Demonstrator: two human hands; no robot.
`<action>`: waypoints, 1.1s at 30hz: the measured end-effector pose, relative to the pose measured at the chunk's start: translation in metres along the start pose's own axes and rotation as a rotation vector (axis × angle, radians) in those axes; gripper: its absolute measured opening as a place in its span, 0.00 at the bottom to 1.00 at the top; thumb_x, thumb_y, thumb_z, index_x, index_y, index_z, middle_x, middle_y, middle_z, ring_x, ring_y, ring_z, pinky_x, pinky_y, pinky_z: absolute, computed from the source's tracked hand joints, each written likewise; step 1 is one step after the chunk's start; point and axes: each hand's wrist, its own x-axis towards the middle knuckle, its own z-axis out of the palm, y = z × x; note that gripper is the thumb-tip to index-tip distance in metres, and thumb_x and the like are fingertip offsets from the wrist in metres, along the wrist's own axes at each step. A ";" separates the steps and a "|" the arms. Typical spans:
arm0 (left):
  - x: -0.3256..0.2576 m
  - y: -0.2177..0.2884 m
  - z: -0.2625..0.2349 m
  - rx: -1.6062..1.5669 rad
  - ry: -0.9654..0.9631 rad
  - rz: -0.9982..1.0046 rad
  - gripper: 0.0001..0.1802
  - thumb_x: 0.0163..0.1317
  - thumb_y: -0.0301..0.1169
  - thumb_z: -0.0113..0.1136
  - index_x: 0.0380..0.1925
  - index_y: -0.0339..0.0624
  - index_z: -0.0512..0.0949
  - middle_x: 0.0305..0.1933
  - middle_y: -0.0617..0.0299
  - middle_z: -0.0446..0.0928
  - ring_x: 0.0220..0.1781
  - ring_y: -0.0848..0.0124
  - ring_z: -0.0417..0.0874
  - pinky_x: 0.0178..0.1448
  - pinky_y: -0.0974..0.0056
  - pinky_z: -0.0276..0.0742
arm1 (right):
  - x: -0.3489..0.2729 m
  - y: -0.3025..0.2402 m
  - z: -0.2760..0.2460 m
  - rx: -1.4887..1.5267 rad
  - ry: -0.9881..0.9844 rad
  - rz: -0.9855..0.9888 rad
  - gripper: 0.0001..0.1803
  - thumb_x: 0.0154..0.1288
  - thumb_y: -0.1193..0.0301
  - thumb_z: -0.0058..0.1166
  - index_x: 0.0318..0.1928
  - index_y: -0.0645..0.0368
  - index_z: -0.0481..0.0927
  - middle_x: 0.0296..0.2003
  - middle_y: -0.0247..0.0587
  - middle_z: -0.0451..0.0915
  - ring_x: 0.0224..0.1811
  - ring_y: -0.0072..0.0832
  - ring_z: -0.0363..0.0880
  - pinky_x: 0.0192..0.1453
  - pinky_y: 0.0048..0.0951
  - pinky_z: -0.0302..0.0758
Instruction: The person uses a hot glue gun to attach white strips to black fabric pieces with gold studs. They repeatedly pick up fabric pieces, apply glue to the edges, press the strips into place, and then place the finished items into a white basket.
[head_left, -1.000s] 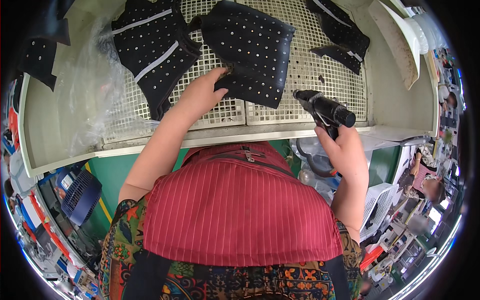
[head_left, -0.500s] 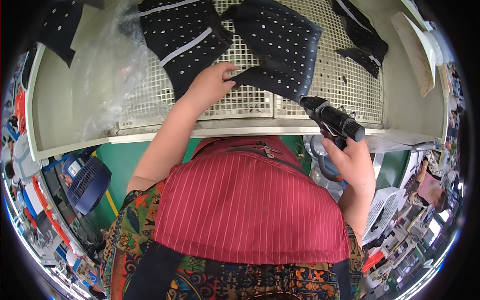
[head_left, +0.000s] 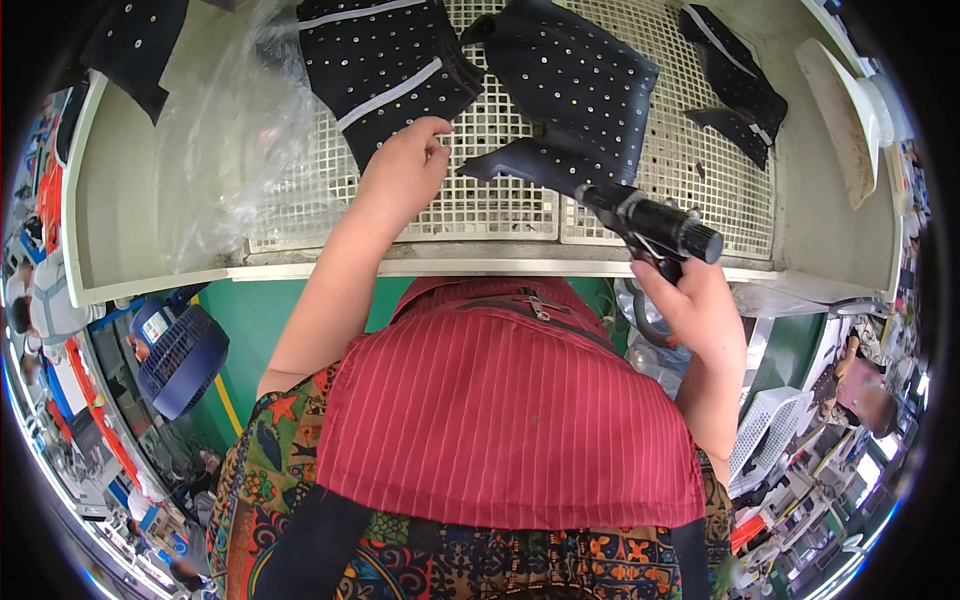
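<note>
My right hand [head_left: 700, 308] grips a black spray gun [head_left: 662, 228] from below, its nozzle pointing left and away. The nozzle end is over the lower edge of a black fabric piece [head_left: 582, 75] dotted with shiny studs. This piece lies on the white grid [head_left: 500, 214], with a pointed strip reaching left. My left hand [head_left: 398, 175] hovers left of that strip's tip, thumb and forefinger apart, holding nothing. It covers part of the lower edge of a second studded black fabric piece [head_left: 385, 55] with pale bands.
A light-coloured trough [head_left: 120, 220] surrounds the grid. Clear plastic sheeting [head_left: 235, 150] hangs over its left side. Smaller studded pieces lie at the far right [head_left: 735, 75] and far left [head_left: 135, 50]. A white curved panel [head_left: 840, 125] stands at right. A blue fan [head_left: 180, 360] is below left.
My left hand has moved left, away from the strip's tip, which now lies free. The spray gun has shifted slightly left and its nozzle now overlaps the fabric edge. The view has shifted slightly.
</note>
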 end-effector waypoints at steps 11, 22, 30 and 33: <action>0.040 0.052 0.055 0.186 -0.068 0.296 0.31 0.57 0.34 0.62 0.62 0.46 0.65 0.52 0.49 0.75 0.53 0.53 0.77 0.56 0.57 0.72 | -0.030 0.043 -0.056 -0.063 0.025 0.165 0.18 0.56 0.71 0.58 0.47 0.65 0.77 0.34 0.48 0.80 0.35 0.34 0.78 0.44 0.32 0.73; 0.049 0.067 0.074 0.523 -0.077 0.393 0.17 0.55 0.35 0.63 0.47 0.50 0.81 0.53 0.58 0.75 0.54 0.57 0.75 0.60 0.56 0.65 | 0.020 0.164 -0.084 0.666 0.002 0.363 0.18 0.61 0.69 0.58 0.49 0.66 0.73 0.34 0.40 0.81 0.35 0.22 0.79 0.39 0.24 0.77; 0.065 0.078 0.053 0.212 0.113 0.376 0.14 0.63 0.37 0.56 0.45 0.42 0.81 0.55 0.60 0.76 0.58 0.61 0.73 0.63 0.58 0.62 | 0.023 0.168 -0.106 -0.219 0.188 0.364 0.19 0.58 0.60 0.59 0.41 0.65 0.79 0.35 0.49 0.82 0.39 0.40 0.82 0.42 0.35 0.76; 0.061 0.095 0.049 -0.234 0.090 0.263 0.15 0.65 0.35 0.54 0.47 0.38 0.79 0.54 0.57 0.77 0.57 0.63 0.75 0.62 0.62 0.67 | 0.023 0.131 -0.114 -0.436 0.450 0.160 0.19 0.59 0.59 0.57 0.42 0.63 0.79 0.35 0.51 0.81 0.38 0.47 0.80 0.43 0.40 0.76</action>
